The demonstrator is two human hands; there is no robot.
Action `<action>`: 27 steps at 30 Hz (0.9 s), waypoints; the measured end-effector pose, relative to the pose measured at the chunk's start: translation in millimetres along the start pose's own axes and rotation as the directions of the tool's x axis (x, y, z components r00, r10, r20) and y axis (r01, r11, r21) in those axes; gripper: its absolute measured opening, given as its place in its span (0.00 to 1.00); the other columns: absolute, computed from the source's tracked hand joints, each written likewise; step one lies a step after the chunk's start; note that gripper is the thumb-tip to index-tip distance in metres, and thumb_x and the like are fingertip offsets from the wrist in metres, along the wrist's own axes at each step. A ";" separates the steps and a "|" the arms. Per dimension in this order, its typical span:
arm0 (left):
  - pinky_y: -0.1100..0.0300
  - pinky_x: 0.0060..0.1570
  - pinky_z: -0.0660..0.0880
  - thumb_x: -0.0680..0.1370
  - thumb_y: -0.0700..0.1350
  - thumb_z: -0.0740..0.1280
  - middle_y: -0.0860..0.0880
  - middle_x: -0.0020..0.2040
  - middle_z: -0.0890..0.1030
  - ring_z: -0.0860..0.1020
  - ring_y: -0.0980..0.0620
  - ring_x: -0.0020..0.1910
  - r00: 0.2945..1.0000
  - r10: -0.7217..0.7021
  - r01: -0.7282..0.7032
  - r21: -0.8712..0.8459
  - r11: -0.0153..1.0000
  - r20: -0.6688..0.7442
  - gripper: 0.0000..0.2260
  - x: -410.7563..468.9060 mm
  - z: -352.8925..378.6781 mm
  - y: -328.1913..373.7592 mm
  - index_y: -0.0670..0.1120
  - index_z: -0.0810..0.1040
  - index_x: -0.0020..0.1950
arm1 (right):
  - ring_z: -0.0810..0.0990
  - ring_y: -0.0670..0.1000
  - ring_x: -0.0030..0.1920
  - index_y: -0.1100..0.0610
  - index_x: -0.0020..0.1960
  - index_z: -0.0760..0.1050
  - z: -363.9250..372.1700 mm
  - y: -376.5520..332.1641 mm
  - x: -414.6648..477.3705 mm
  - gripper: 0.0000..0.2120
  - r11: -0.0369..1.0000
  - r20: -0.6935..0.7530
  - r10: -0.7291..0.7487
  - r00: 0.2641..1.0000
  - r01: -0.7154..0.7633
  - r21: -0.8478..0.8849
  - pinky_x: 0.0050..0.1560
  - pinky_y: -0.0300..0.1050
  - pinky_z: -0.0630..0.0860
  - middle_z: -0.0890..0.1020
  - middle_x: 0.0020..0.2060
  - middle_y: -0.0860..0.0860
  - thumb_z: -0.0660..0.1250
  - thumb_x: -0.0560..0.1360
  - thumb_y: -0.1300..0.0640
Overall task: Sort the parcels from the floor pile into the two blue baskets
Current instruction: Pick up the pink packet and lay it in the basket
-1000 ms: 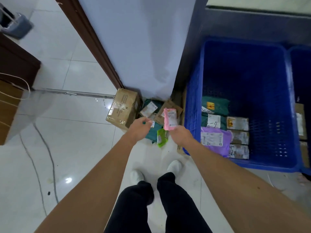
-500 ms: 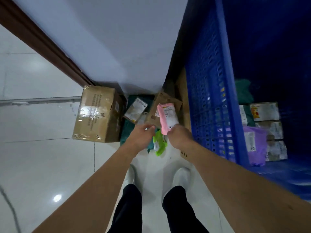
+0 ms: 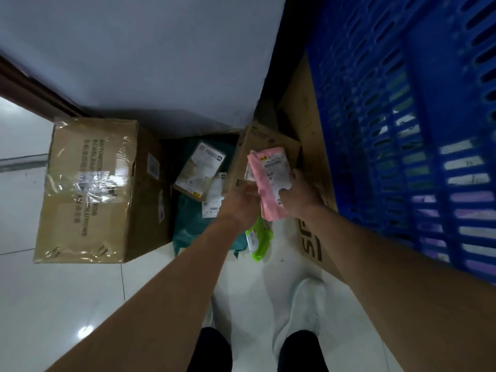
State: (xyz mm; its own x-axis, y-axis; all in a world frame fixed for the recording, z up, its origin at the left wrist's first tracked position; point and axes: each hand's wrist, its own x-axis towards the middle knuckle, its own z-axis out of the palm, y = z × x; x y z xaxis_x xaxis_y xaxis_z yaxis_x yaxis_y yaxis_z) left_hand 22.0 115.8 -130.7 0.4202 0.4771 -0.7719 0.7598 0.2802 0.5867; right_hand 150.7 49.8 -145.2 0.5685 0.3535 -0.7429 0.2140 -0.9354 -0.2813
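- Parcel: pink mailer (image 3: 269, 181) held upright over the floor pile (image 3: 198, 229), label facing the person, probably for reading.
- Right hand (image 3: 302, 197): fingers curled round its right edge.
- Left hand (image 3: 237, 204): fingertips at its left edge; whether they pinch or only touch cannot be told.
- Blue basket (image 3: 402, 130): just beside, to the right.

Glossy white tiled floor (image 3: 67, 304) meets a pale wall (image 3: 161, 55) with dark trim (image 3: 32, 95).
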 end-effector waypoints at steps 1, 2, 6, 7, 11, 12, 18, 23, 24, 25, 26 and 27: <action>0.51 0.59 0.77 0.82 0.40 0.60 0.47 0.58 0.84 0.81 0.46 0.57 1.000 0.008 -0.007 0.030 1.000 -0.001 0.13 6.6 2.0 -0.7 0.45 0.81 0.61 | 0.70 0.61 0.70 0.57 0.80 0.55 2.6 1.1 10.6 0.32 1.000 -0.020 -0.009 1.000 0.009 0.014 0.68 0.54 0.69 0.69 0.72 0.60 0.64 0.79 0.57; 0.50 0.60 0.77 0.82 0.41 0.59 0.47 0.57 0.84 0.82 0.46 0.56 1.000 0.014 -0.014 0.055 0.998 -0.007 0.13 13.0 4.2 -1.7 0.45 0.82 0.60 | 0.69 0.62 0.71 0.58 0.80 0.53 3.4 -0.3 16.4 0.35 0.999 -0.028 0.010 1.000 -0.009 0.053 0.71 0.55 0.67 0.68 0.73 0.61 0.66 0.78 0.57; 0.57 0.55 0.78 0.82 0.41 0.60 0.44 0.57 0.84 0.82 0.45 0.55 1.000 0.005 -0.003 0.064 0.998 -0.028 0.13 34.3 12.1 -3.6 0.43 0.82 0.59 | 0.69 0.59 0.71 0.58 0.77 0.57 8.5 -3.4 29.5 0.31 1.000 0.069 0.026 0.997 -0.026 -0.002 0.71 0.51 0.67 0.68 0.72 0.57 0.67 0.80 0.51; 0.55 0.54 0.79 0.81 0.42 0.60 0.43 0.55 0.84 0.82 0.44 0.53 0.999 -0.017 0.018 0.010 1.000 -0.027 0.13 36.5 12.6 -2.5 0.42 0.82 0.58 | 0.68 0.58 0.71 0.57 0.77 0.58 10.7 -4.4 30.7 0.29 1.000 0.093 0.010 0.996 -0.007 -0.031 0.72 0.50 0.66 0.68 0.72 0.57 0.65 0.81 0.50; 0.49 0.59 0.79 0.81 0.42 0.63 0.40 0.54 0.84 0.82 0.41 0.54 0.991 -0.125 0.116 -0.170 0.979 -0.044 0.12 40.4 9.3 0.4 0.39 0.82 0.59 | 0.79 0.57 0.58 0.54 0.68 0.71 13.8 -5.4 33.5 0.26 0.989 0.033 0.068 0.997 -0.072 0.129 0.59 0.53 0.78 0.78 0.62 0.55 0.73 0.73 0.49; 0.48 0.59 0.79 0.80 0.42 0.64 0.40 0.55 0.84 0.82 0.41 0.54 0.987 -0.151 0.138 -0.198 0.970 -0.052 0.12 39.5 7.3 1.3 0.38 0.82 0.59 | 0.81 0.57 0.55 0.55 0.66 0.73 11.6 -5.9 31.5 0.25 0.978 0.021 0.090 0.996 -0.092 0.187 0.54 0.51 0.80 0.80 0.59 0.56 0.73 0.72 0.51; 0.42 0.59 0.79 0.80 0.40 0.64 0.39 0.52 0.84 0.83 0.41 0.53 0.965 -0.253 0.225 -0.282 0.933 -0.064 0.06 16.1 -12.0 22.2 0.41 0.79 0.46 | 0.81 0.61 0.56 0.60 0.69 0.73 -15.3 -26.4 -2.2 0.22 0.913 0.073 0.133 0.988 -0.151 0.379 0.49 0.48 0.81 0.81 0.59 0.59 0.64 0.75 0.59; 0.48 0.55 0.81 0.78 0.40 0.65 0.42 0.51 0.85 0.83 0.42 0.50 0.958 -0.270 0.228 -0.318 0.920 -0.093 0.07 -31.7 -39.6 51.6 0.40 0.81 0.51 | 0.81 0.62 0.55 0.62 0.65 0.76 -47.4 -47.7 -61.3 0.18 0.909 0.057 0.081 0.995 -0.097 0.404 0.51 0.50 0.80 0.82 0.56 0.60 0.63 0.76 0.63; 0.50 0.54 0.81 0.78 0.39 0.65 0.41 0.52 0.84 0.83 0.42 0.50 0.957 -0.274 0.231 -0.321 0.918 -0.097 0.05 -44.7 -45.4 59.9 0.41 0.80 0.50 | 0.81 0.62 0.54 0.62 0.64 0.77 -56.0 -52.9 -76.2 0.17 0.913 0.057 0.063 0.996 -0.080 0.401 0.49 0.48 0.79 0.82 0.55 0.60 0.62 0.76 0.64; 0.52 0.52 0.81 0.78 0.39 0.65 0.41 0.52 0.84 0.83 0.42 0.50 0.957 -0.272 0.227 -0.313 0.922 -0.106 0.04 -60.7 -52.5 71.0 0.41 0.80 0.48 | 0.81 0.61 0.53 0.62 0.62 0.77 -65.3 -60.0 -91.2 0.15 0.918 0.062 0.043 0.997 -0.064 0.392 0.45 0.45 0.78 0.81 0.52 0.59 0.61 0.77 0.65; 0.53 0.53 0.81 0.78 0.39 0.66 0.42 0.52 0.84 0.83 0.43 0.50 0.958 -0.263 0.218 -0.302 0.928 -0.117 0.04 -75.4 -59.1 80.9 0.43 0.79 0.46 | 0.81 0.60 0.50 0.61 0.60 0.76 -74.5 -67.6 -106.6 0.12 0.919 0.062 0.037 0.997 -0.058 0.389 0.42 0.43 0.77 0.81 0.49 0.58 0.61 0.77 0.64; 0.51 0.55 0.81 0.77 0.40 0.66 0.42 0.53 0.84 0.83 0.43 0.51 0.960 -0.254 0.213 -0.278 0.936 -0.118 0.03 -91.6 -65.3 90.7 0.44 0.79 0.46 | 0.81 0.59 0.47 0.59 0.58 0.75 -82.8 -74.1 -122.2 0.11 0.918 0.055 0.037 0.998 -0.056 0.393 0.40 0.43 0.77 0.80 0.47 0.56 0.61 0.77 0.64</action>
State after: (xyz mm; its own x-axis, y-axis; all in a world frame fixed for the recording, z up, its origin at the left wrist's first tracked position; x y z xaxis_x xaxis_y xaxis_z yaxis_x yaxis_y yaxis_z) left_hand 20.0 151.9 9.2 0.1518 0.4852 -0.8611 0.6631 0.5961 0.4528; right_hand 131.2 75.9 16.8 0.5315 0.3177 -0.7852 -0.1477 -0.8780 -0.4552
